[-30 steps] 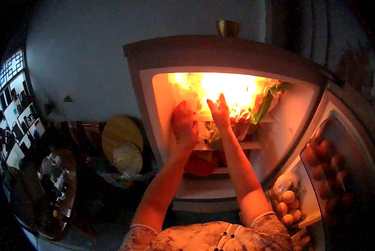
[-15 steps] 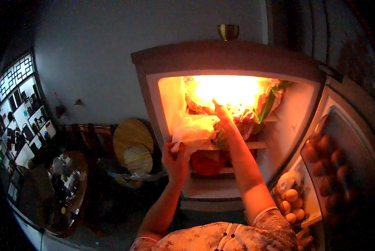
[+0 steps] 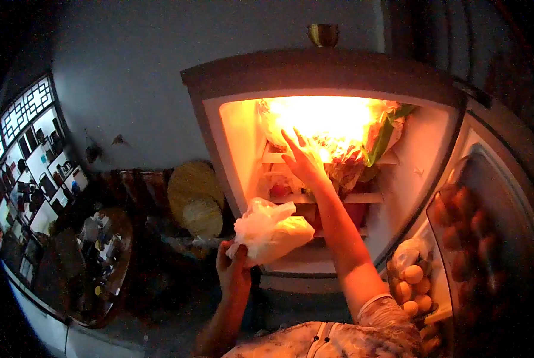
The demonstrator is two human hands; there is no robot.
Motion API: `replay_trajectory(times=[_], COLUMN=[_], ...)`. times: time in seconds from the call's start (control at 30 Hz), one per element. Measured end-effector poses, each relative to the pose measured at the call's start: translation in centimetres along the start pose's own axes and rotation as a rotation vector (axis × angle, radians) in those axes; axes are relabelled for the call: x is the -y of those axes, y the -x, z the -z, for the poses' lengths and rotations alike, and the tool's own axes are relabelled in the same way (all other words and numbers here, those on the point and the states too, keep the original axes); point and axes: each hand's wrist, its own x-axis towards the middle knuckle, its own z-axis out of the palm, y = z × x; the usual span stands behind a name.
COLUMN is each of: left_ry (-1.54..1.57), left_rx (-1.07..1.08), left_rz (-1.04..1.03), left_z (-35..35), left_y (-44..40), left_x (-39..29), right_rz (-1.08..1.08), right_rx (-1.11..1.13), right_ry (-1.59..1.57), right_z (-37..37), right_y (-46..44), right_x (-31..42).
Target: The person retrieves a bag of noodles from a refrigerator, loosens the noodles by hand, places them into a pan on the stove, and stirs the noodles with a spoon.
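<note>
My left hand (image 3: 233, 262) grips a white plastic bag (image 3: 271, 234) by its left end, in front of the open fridge (image 3: 237, 125). Something pale and bulky fills the bag; what it is I cannot make out. Inside the fridge, my right hand (image 3: 303, 156) reaches toward the top shelf (image 3: 273, 158) with fingers spread and nothing in them. Around it are bagged goods and green leaves (image 3: 384, 138), partly washed out by the bright lamp. A small red item (image 3: 280, 190) in clear wrap lies on the shelf below.
On the right, the open fridge door (image 3: 487, 143) holds several eggs (image 3: 414, 274) in a lower rack and more round items behind a dark cover. A brass-coloured cup (image 3: 323, 34) stands on the fridge top. At left are a cluttered round table (image 3: 122, 253) and round woven trays (image 3: 196, 191).
My left hand has drawn the white bag out of the fridge, down and toward me. My right hand has come off the bag and its fingers have spread.
</note>
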Motion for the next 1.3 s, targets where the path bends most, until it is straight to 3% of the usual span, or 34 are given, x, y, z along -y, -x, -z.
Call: replay_trajectory(times=[0.13, 0.2, 0.33, 0.4, 0.47, 0.53, 0.6, 0.67, 0.73, 0.8, 0.87, 0.93, 1.0, 1.07, 1.3], left_ry=[0.023, 0.003, 0.012, 0.001, 0.002, 0.004, 0.054, 0.044, 0.03, 0.061, 0.04, 0.022, 0.0, 0.025, 0.047], left_rx=[-0.042, -0.04, 0.022, -0.03, -0.046, -0.06, -0.098, -0.117, -0.145, -0.201, -0.186, -0.162, -0.333, -0.329, -0.165], left_rz=[0.024, 0.081, 0.068, 0.03, 0.033, 0.032, 0.013, 0.012, 0.019, -0.048, -0.043, -0.015, 0.045, 0.074, 0.359], left_z=[1.5, 1.8, 3.2, 3.0, 3.7, 4.1, 3.6, 4.3, 4.9, 5.0, 7.0, 8.2, 8.7, 9.7, 12.9], left_y=[2.2, 3.1, 5.0, 5.6, 6.5, 7.4, 8.4, 9.4, 10.6, 11.8, 12.7, 14.2, 15.9, 17.2, 21.4], left_x=[-0.6, -1.2, -1.9, -2.4, -2.9, -3.8, -4.9, -5.8, -7.1, -8.4, -9.1, -9.6, -10.3, -10.7, -10.9], right_rz=[-0.086, -0.076, 0.01, 0.212, 0.084, -0.272, -0.225, 0.063, -0.08, -0.039, -0.129, -0.152, -0.027, -0.001, -0.269], right_rx=[-0.173, -0.285, -0.239, -0.077, -0.047, -0.064, -0.132, 0.129, -0.037, -0.206, -0.27, -0.323, -0.402, -0.383, -0.704], right_ry=[-0.146, -0.061, 0.02, 0.099, 0.053, -0.176, -0.147, -0.024, -0.161, -0.101, -0.015, -0.197, -0.297, -0.204, -0.049], right_z=[1.0, 1.2, 0.9, -0.5, -1.7, -0.9, -2.7, -4.1, -4.5, -1.5, 1.1, 2.8, 7.0, 12.6, 28.9], right_y=[1.5, 1.3, -0.9, -2.0, -3.1, -4.8, -6.4, -6.8, -7.4, -6.1, -4.0, -0.8, 4.0, 9.2, 25.0], right_x=[2.1, 2.4, 3.2, 1.4, 0.5, 0.1, -1.9, -2.4, -1.3, 2.0, 5.5, 8.3, 12.7, 17.1, 24.1])
